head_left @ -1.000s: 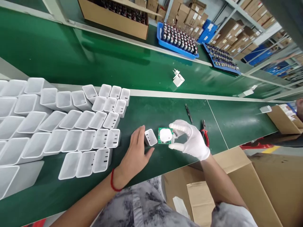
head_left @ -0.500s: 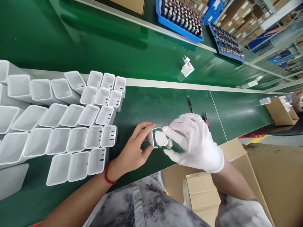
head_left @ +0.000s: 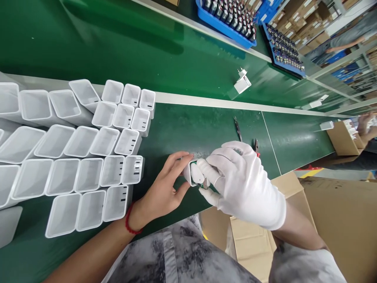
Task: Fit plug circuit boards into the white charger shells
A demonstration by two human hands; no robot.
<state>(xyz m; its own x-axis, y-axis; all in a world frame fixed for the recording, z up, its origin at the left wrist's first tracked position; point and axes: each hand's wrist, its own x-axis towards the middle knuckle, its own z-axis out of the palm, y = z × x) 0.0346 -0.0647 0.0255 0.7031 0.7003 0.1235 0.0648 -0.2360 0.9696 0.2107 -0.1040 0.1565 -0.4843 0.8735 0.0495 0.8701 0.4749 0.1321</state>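
Nestling between left hand (head_left: 165, 188) and gloved right hand (head_left: 241, 184): white casing (head_left: 188, 173).

**Worktop: surface and items lying on it**

The worktop (head_left: 191, 129) is covered in green matting, divided by a pale strip (head_left: 206, 104) running left to right. On the near section, left side: rows of empty white shells (head_left: 88, 157), packed side by side. Right of centre: tweezers (head_left: 237, 129) and red-handled pliers (head_left: 256, 146), close together. On the far section: one white plug adapter (head_left: 242, 82), well apart from two blue trays (head_left: 226, 23) of components along the far edge.
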